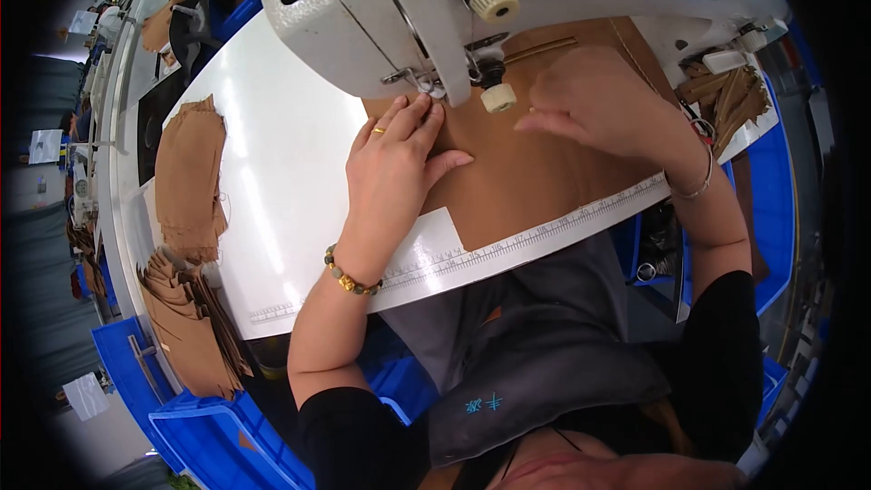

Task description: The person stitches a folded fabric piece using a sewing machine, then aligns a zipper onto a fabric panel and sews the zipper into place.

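Note:
My left hand (399,159) lies palm down on a piece of brown fabric (508,172), fingers stretched forward and thumb out to the side. Its fingertips are close beside the presser foot area (431,89) of a white sewing machine (354,36). My right hand (594,100) is curled closed above the right part of the same fabric; whether anything is between its fingers is hidden. The fabric reaches under the machine head and over a printed ruler strip (581,215) at the table's front edge. A strip or slot (542,50) shows on its far part.
Stacked brown pieces (189,181) lie on the white table (281,172) at left, with another bundle (190,322) below them over a blue bin (227,436). Brown scraps (726,100) sit at right near a blue tray (776,200). The machine arm overhangs the fabric.

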A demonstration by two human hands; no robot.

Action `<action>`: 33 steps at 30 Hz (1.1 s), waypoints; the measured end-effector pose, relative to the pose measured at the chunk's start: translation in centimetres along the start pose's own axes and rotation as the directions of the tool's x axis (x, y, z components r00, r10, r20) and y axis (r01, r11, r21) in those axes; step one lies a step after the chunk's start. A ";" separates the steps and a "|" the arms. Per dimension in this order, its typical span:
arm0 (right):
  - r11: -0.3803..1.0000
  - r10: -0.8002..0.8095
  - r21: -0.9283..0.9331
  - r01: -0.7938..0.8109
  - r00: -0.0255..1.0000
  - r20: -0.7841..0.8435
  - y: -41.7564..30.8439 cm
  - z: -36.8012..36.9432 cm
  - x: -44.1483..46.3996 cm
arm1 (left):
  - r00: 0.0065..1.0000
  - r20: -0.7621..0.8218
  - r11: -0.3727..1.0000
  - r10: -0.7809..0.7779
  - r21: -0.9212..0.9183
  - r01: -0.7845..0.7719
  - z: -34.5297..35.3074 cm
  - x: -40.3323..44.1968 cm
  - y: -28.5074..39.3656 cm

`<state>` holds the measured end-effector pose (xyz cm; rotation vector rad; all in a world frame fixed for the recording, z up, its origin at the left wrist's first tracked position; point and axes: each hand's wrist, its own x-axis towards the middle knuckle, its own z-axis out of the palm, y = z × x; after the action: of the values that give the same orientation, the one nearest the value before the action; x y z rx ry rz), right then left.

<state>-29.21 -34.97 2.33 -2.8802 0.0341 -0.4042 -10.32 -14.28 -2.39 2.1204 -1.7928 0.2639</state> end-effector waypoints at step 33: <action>0.663 0.427 0.733 0.153 0.727 -0.538 -16.7 7.1 5.1 | 0.934 0.144 0.938 0.327 0.072 -0.339 0.1 -1.1 2.1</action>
<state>-22.55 -17.38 0.92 -1.7564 0.1850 -1.1249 -12.61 -13.63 -2.58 1.9215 -2.2600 0.3082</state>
